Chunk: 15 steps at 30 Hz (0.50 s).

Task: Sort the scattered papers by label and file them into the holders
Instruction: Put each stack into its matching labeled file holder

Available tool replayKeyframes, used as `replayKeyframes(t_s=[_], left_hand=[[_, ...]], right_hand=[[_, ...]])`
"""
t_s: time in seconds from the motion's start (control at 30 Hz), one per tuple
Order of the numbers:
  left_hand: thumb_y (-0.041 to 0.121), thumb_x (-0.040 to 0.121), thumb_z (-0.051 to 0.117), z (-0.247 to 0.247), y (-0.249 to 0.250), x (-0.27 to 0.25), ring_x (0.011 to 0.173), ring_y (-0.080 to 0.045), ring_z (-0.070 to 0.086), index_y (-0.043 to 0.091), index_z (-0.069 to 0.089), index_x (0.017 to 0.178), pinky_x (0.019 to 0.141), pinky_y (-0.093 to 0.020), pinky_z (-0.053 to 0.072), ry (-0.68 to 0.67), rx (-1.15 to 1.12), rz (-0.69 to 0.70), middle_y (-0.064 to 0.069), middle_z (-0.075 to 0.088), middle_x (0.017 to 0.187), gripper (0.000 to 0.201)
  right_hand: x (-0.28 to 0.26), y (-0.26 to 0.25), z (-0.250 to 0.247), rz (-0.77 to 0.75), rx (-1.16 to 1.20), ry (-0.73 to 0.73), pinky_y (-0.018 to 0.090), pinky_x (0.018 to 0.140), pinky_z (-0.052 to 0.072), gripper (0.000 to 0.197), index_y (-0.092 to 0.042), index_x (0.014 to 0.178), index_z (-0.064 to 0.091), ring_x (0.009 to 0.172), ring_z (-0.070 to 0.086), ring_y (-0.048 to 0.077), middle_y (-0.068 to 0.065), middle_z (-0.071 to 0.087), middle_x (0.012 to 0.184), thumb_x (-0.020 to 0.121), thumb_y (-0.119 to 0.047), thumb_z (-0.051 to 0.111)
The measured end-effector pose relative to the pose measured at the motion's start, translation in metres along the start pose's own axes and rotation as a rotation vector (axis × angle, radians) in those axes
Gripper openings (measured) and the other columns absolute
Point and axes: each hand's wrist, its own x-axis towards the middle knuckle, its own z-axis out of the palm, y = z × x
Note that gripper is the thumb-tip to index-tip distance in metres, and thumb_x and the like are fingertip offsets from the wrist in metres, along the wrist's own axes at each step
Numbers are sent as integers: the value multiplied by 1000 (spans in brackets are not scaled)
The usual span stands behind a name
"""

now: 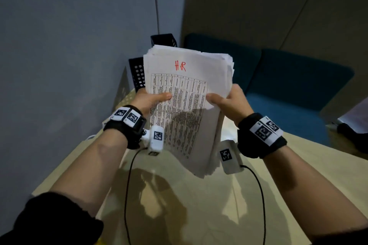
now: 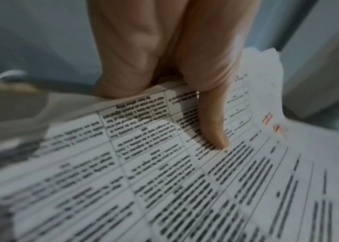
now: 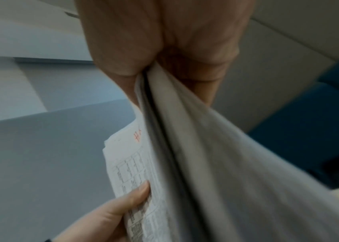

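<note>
Against a grey wall corner, our pale table carries two black perforated holders at its far end, with a blue sofa to the right. We hold the paper stack upright above the table, its red "HR" label facing us, presumably so that it can be read before filing. Our left hand and right hand each pinch a side edge, thumb on the front sheet; the fingers behind are hidden.
</note>
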Motion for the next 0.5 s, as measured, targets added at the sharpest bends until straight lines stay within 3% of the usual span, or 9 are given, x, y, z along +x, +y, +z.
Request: replayKeyframes(t_s=[0.07,0.17,0.23,0.27,0.33,0.37,0.43,0.5], left_hand=[[52,57,86,-10,16,6,125,-23,49,13,47,138,106,-50,34,34,-11,42,1,55,135,98],[56,46,89,-24,37,18,122,-22,56,16,50,138,108,-45,39,49,-32,124,-2,60,134,108],[54,51,90,-34,46,34,112,-19,62,15,52,133,103,-44,46,86,-36,167,-1,65,125,98],[59,50,89,-39,50,42,111,-21,61,14,49,134,100,-43,48,115,-17,161,-2,63,126,103],[76,39,83,-43,62,50,117,-28,56,16,41,140,92,-46,53,127,33,55,-7,53,139,124],[77,45,80,-42,68,49,121,-33,54,17,38,144,86,-47,57,95,41,-20,-9,46,146,123],[63,78,67,-40,78,45,121,-40,52,16,33,148,77,-47,59,-39,-1,-87,-16,35,152,91],[57,95,45,-38,85,44,115,-44,56,17,31,149,84,-51,56,-156,14,-86,-18,34,151,68]], right_hand=[[11,-17,8,-25,-24,35,50,79,57,9,-4,90,65,85,67,34,16,69,90,86,-12,64],[27,-37,21,-38,-25,101,42,65,56,25,12,87,61,72,64,36,22,65,81,87,-13,62],[35,-46,31,-61,-33,155,26,51,45,27,10,71,56,56,52,24,12,54,64,87,-11,61],[37,-50,38,-71,-37,183,21,47,39,29,5,65,53,53,46,19,6,48,60,87,-11,60],[42,-53,52,-87,-21,231,23,50,37,29,4,65,53,56,44,17,4,46,61,88,-12,59],[44,-53,59,-101,-17,258,26,53,37,29,4,66,53,59,44,18,3,45,60,89,-13,59],[47,-52,74,-149,-32,311,27,54,35,29,-1,65,50,56,42,16,-2,42,55,89,-13,59],[51,-48,89,-221,-36,336,27,52,35,25,1,66,53,54,42,16,-1,43,55,89,-9,59]])
